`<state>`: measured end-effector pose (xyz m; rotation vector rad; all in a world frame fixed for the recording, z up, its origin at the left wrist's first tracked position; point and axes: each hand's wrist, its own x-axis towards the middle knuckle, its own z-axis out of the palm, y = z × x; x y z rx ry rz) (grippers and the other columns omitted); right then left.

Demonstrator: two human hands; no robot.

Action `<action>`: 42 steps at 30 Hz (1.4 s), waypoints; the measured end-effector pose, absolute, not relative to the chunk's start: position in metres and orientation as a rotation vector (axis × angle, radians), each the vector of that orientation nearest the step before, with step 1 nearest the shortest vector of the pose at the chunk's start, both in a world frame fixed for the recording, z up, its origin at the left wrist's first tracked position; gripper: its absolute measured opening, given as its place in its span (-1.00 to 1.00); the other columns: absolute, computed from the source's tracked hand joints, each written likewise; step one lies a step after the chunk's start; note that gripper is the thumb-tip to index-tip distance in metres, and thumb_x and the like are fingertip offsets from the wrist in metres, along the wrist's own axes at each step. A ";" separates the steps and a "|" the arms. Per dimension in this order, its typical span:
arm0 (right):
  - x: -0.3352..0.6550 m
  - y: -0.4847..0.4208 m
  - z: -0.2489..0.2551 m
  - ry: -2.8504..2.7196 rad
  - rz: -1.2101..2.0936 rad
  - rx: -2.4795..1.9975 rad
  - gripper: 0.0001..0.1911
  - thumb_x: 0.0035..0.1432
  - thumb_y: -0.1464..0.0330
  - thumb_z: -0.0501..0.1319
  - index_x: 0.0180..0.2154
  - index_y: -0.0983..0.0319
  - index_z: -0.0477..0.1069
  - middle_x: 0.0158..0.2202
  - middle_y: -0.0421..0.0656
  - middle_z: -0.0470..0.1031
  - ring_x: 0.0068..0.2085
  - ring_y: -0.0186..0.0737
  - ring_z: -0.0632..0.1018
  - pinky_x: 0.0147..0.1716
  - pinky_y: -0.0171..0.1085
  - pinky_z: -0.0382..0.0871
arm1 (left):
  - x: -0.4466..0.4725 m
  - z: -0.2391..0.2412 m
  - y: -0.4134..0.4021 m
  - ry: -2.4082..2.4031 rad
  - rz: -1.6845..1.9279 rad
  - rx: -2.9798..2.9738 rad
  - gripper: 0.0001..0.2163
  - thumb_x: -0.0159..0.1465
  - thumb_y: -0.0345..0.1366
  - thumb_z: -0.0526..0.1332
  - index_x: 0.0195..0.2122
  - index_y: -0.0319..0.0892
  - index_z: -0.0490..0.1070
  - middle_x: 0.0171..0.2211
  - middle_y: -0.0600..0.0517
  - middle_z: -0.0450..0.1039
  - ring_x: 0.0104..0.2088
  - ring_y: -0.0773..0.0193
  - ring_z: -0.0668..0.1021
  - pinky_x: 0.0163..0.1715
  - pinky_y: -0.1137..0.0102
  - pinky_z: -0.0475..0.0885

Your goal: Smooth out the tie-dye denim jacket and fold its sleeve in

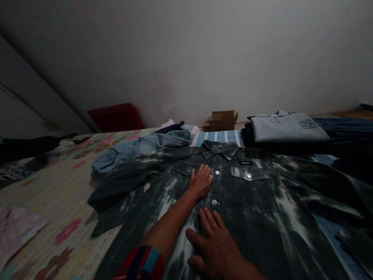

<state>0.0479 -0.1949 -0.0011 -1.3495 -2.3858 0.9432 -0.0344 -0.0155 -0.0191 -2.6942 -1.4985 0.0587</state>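
One jacket [229, 196], spread flat, under left hand [201, 181], right hand [215, 245]

We see a floral-covered bed [72, 194], with 1 dark jacket [233, 198] spread over it and partly over a blue striped cloth [217, 137]. Toward the far edge lie 1 pale denim garment [140, 146] and, rightward, stacked folded clothes [287, 129]; leftward, 1 pinkish cloth [20, 227].

You can read no text with certainty: the small black label [245, 163] above a chest pocket [254, 192] of the dark tie-dyed jacket [262, 229] bears pale lettering too tiny to decipher, and the emblem [309, 123] on the grey hoodie [279, 130] is unclear.
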 end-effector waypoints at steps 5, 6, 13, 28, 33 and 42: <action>0.047 -0.196 -0.001 -2.379 0.940 -1.360 -0.33 0.18 -0.01 0.13 0.27 -0.03 0.08 0.38 0.04 -0.34 0.34 0.17 -0.28 0.24 0.21 -0.36 | -0.036 -0.022 -0.023 -1.510 0.044 -2.687 -0.54 0.41 -0.17 -0.18 0.30 -0.13 0.06 0.34 -0.04 0.01 0.34 0.15 0.01 0.25 -0.07 -0.04; 0.047 -0.196 -0.001 -2.379 0.940 -1.360 -0.33 0.18 -0.01 0.12 0.27 -0.03 0.08 0.38 0.03 -0.34 0.34 0.18 -0.29 0.24 0.21 -0.37 | -0.036 -0.021 -0.024 -1.514 0.062 -2.701 -0.54 0.41 -0.17 -0.18 0.31 -0.14 0.05 0.34 -0.04 -0.01 0.35 0.14 0.00 0.25 -0.07 -0.05; 0.049 -0.197 0.001 -2.394 0.928 -1.346 -0.35 0.20 0.00 0.11 0.27 -0.01 0.08 0.38 0.04 -0.34 0.34 0.17 -0.26 0.24 0.19 -0.36 | -0.040 -0.018 -0.024 -1.496 0.118 -2.743 -0.52 0.41 -0.16 -0.17 0.32 -0.18 0.00 0.36 -0.03 -0.09 0.35 0.11 -0.05 0.24 -0.10 -0.04; 0.047 -0.199 0.000 -2.389 0.897 -1.364 -0.34 0.20 -0.01 0.11 0.27 -0.01 0.08 0.37 0.07 -0.31 0.34 0.18 -0.26 0.24 0.18 -0.33 | -0.042 -0.022 -0.026 -1.485 0.095 -2.744 -0.52 0.41 -0.15 -0.19 0.33 -0.14 -0.01 0.36 -0.02 -0.07 0.36 0.09 -0.07 0.24 -0.10 -0.05; 0.047 -0.198 0.001 -2.395 0.881 -1.357 -0.34 0.20 0.00 0.10 0.27 0.00 0.07 0.38 0.06 -0.30 0.34 0.18 -0.25 0.24 0.19 -0.32 | -0.042 -0.024 -0.024 -1.491 0.093 -2.751 -0.52 0.41 -0.14 -0.19 0.32 -0.13 -0.01 0.36 -0.01 -0.07 0.36 0.13 -0.06 0.24 -0.09 -0.06; 0.048 -0.198 -0.002 -2.392 0.886 -1.354 -0.34 0.20 -0.01 0.10 0.27 -0.02 0.07 0.39 0.02 -0.29 0.34 0.18 -0.25 0.24 0.19 -0.33 | -0.046 -0.023 -0.030 -1.441 0.066 -2.763 -0.53 0.42 -0.16 -0.18 0.32 -0.15 -0.01 0.36 -0.04 -0.07 0.35 0.14 -0.05 0.25 -0.06 -0.05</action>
